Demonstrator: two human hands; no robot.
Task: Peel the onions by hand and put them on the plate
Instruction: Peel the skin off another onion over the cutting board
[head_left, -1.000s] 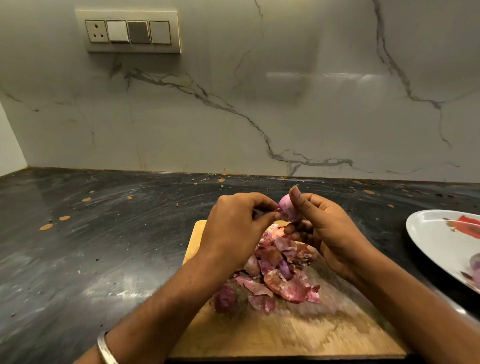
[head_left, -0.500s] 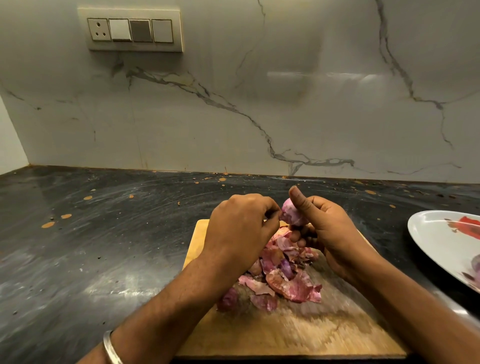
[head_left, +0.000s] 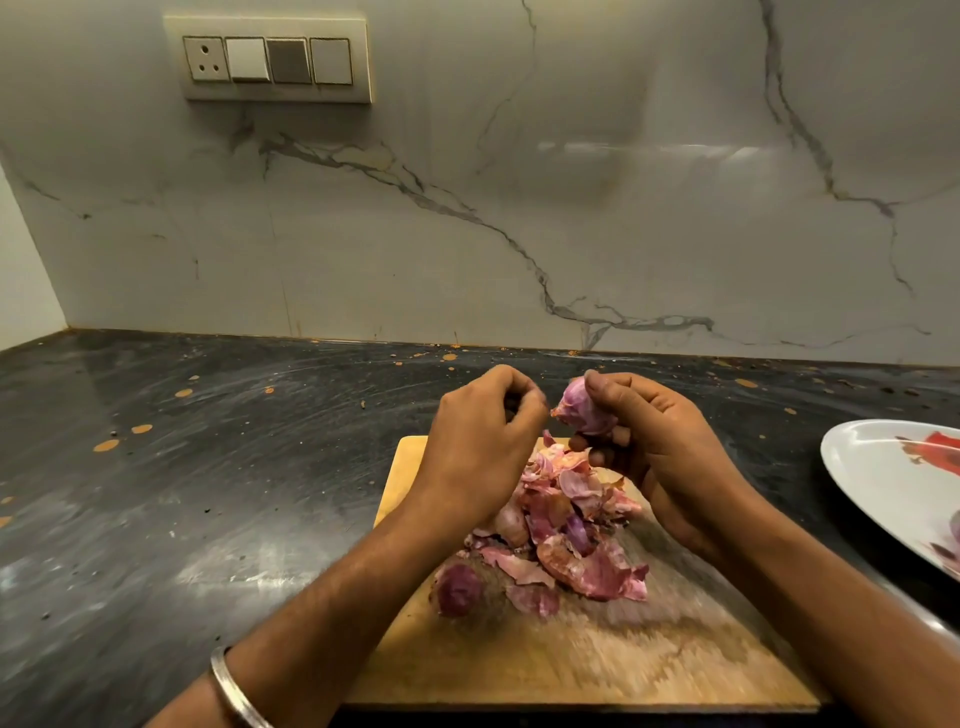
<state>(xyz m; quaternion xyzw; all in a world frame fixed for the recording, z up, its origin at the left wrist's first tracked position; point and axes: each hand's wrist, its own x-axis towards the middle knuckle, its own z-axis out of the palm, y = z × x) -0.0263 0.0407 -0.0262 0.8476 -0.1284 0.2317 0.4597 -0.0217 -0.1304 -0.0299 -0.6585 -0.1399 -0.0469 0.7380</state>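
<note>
My right hand (head_left: 660, 457) grips a small pink onion (head_left: 584, 410) above the far end of the wooden cutting board (head_left: 571, 660), thumb on top of it. A short gap to its left separates it from my left hand (head_left: 483, 447), whose fingertips are curled together; no peel shows between them. Under both hands lies a pile of pink onion peels (head_left: 576, 525). A dark purple onion (head_left: 457, 590) with its skin on sits at the pile's near left. The white plate (head_left: 883, 483) lies at the right edge, with a purple piece on its near rim.
The board rests on a dark stone counter (head_left: 208, 493) flecked with small peel bits. A marble wall (head_left: 519, 234) with a switch panel (head_left: 270, 60) closes the back. The plate's right part is cut off by the frame.
My left hand has drawn a little to the left, off the onion it was pinching. My right hand has tipped the onion so its point faces left.
</note>
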